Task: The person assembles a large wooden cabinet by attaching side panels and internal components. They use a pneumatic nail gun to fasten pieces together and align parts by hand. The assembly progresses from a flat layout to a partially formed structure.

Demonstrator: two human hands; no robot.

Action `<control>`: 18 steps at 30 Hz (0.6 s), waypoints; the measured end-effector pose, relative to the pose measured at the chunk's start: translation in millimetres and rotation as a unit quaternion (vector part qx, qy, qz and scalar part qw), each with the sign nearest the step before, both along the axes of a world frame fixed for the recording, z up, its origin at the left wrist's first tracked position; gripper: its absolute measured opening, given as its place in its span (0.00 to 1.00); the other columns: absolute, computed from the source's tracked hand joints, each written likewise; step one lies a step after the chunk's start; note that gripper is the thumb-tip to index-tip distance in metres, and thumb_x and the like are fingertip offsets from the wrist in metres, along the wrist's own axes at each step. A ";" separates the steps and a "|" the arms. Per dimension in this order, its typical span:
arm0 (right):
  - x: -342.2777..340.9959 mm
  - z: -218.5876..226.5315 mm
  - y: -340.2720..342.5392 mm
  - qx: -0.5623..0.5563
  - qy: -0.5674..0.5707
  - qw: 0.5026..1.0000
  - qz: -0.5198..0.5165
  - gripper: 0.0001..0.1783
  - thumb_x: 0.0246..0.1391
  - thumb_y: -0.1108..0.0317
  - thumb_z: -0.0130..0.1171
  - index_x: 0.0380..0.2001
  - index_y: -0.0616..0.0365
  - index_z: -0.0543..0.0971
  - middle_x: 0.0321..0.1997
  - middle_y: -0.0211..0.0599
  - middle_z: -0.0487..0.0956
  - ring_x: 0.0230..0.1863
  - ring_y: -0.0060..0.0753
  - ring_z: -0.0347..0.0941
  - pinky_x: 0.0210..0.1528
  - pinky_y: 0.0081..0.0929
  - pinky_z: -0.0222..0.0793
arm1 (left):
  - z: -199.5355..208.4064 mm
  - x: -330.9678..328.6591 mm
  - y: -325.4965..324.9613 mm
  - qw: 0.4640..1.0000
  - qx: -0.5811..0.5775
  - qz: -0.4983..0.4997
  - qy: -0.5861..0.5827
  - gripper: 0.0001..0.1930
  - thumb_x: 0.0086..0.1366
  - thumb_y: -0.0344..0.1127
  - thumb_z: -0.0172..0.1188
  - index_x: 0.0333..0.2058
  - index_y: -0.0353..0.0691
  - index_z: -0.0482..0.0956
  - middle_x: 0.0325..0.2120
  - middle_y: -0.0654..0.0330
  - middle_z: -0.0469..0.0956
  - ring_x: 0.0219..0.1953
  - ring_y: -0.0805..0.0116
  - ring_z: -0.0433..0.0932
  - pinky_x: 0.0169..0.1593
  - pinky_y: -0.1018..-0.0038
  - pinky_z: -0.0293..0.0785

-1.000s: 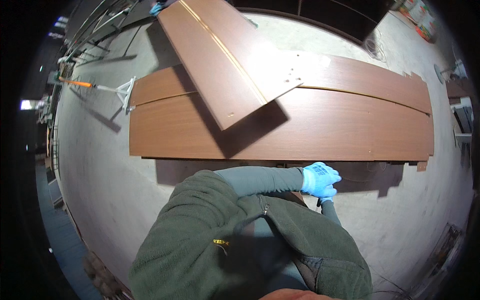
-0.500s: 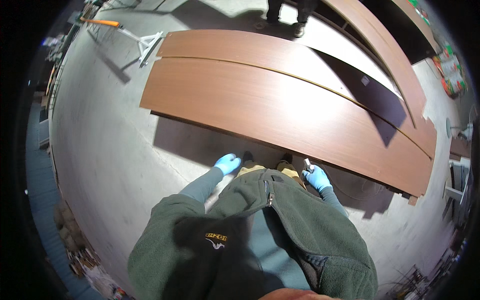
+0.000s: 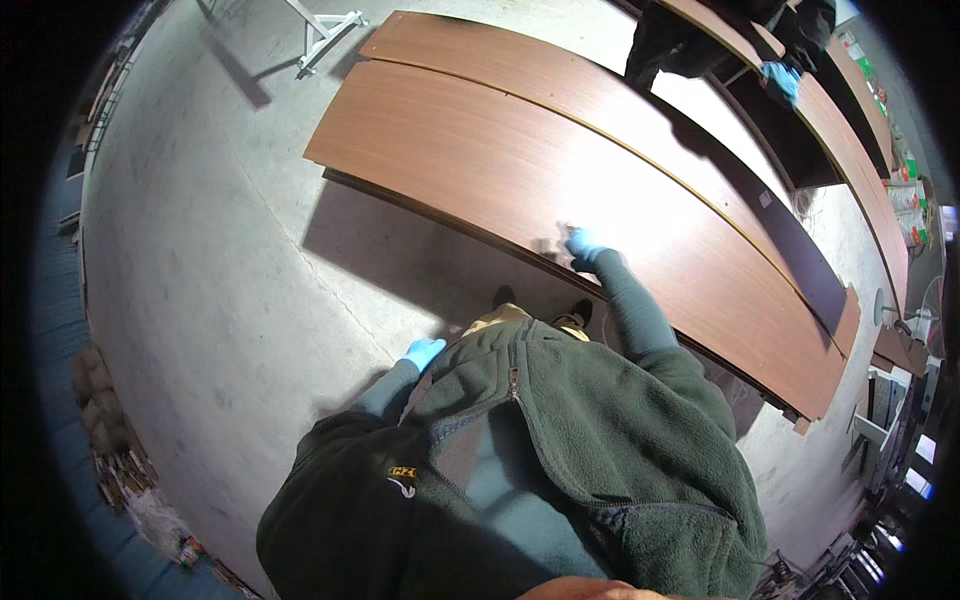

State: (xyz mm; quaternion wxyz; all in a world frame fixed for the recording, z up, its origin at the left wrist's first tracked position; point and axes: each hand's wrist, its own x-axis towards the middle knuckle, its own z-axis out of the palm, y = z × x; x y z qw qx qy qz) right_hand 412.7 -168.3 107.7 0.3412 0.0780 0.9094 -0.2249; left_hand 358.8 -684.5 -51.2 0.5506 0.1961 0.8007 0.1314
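My right hand (image 3: pixel 592 250), in a light blue glove, is stretched out over the near wood-brown panel (image 3: pixel 450 135), close to its front edge. It is closed around a small silver hand tool (image 3: pixel 570 230), blurred and mostly hidden by the glove. A dark smear, shadow or part of the tool, shows on the panel beside it. My left hand (image 3: pixel 424 353), gloved the same way, hangs low by my left hip, apart from the panel. Its fingers are mostly turned out of sight. A second brown panel (image 3: pixel 480 45) lies along the far side, with a narrow seam between the two.
A co-worker's blue-gloved hand (image 3: pixel 781 86) rests on another long brown board (image 3: pixel 815 115) at the far right. A white metal stand (image 3: pixel 325 40) is at the far left. Grey concrete floor (image 3: pixel 210 260) spreads to my left. Several wrapped bundles (image 3: pixel 908 210) stand at the right.
My right hand has risen from beside my hip and moved forward and left over the panel with the tool. My left hand has dropped back. The co-worker has moved right and bent over the boards.
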 end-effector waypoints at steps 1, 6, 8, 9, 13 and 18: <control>-38.4 8.3 -39.5 -0.024 0.051 0.998 0.001 0.24 0.58 0.55 0.64 0.54 0.55 0.78 0.60 0.51 0.82 0.53 0.49 0.83 0.55 0.40 0.79 | -1.6 -0.1 17.7 1.000 -0.006 0.007 -0.019 0.25 0.76 0.53 0.46 0.52 0.41 0.84 0.49 0.48 0.85 0.52 0.53 0.82 0.57 0.62 0.74; -113.6 77.8 -157.9 -0.165 -0.039 0.984 -0.052 0.32 0.65 0.54 0.55 0.70 0.49 0.71 0.57 0.45 0.84 0.55 0.47 0.81 0.54 0.41 0.78 | 33.6 -6.0 64.0 0.979 0.051 0.198 -0.019 0.24 0.70 0.50 0.60 0.54 0.36 0.83 0.53 0.47 0.84 0.56 0.50 0.81 0.60 0.62 0.75; -98.7 94.6 -159.8 -0.184 -0.044 0.981 -0.035 0.30 0.67 0.50 0.55 0.67 0.52 0.74 0.53 0.49 0.85 0.52 0.51 0.82 0.58 0.44 0.75 | 45.3 -9.5 70.8 0.981 0.057 0.185 0.025 0.24 0.69 0.50 0.61 0.53 0.38 0.84 0.51 0.48 0.85 0.55 0.52 0.82 0.59 0.62 0.76; -83.6 97.4 -151.8 -0.222 -0.097 0.966 -0.087 0.30 0.67 0.46 0.55 0.64 0.54 0.76 0.51 0.49 0.85 0.49 0.49 0.83 0.54 0.42 0.76 | 45.5 -11.5 72.3 0.981 0.062 0.177 0.045 0.23 0.68 0.51 0.62 0.52 0.39 0.84 0.51 0.49 0.85 0.54 0.53 0.82 0.58 0.63 0.76; -14.5 75.9 -111.0 -0.349 -0.162 0.877 -0.288 0.32 0.68 0.39 0.56 0.57 0.57 0.78 0.42 0.35 0.81 0.42 0.36 0.80 0.46 0.35 0.78 | 25.7 -22.1 60.2 0.994 0.031 -0.082 0.070 0.27 0.70 0.53 0.53 0.52 0.36 0.83 0.52 0.41 0.82 0.57 0.43 0.80 0.60 0.58 0.75; 50.6 48.6 -67.6 -0.567 -0.118 0.664 -0.473 0.33 0.75 0.36 0.38 0.53 0.53 0.79 0.47 0.36 0.78 0.44 0.28 0.75 0.47 0.29 0.78 | 4.1 -31.4 53.4 0.993 -0.080 -0.005 0.088 0.29 0.68 0.52 0.51 0.49 0.29 0.84 0.53 0.40 0.82 0.58 0.40 0.78 0.61 0.54 0.72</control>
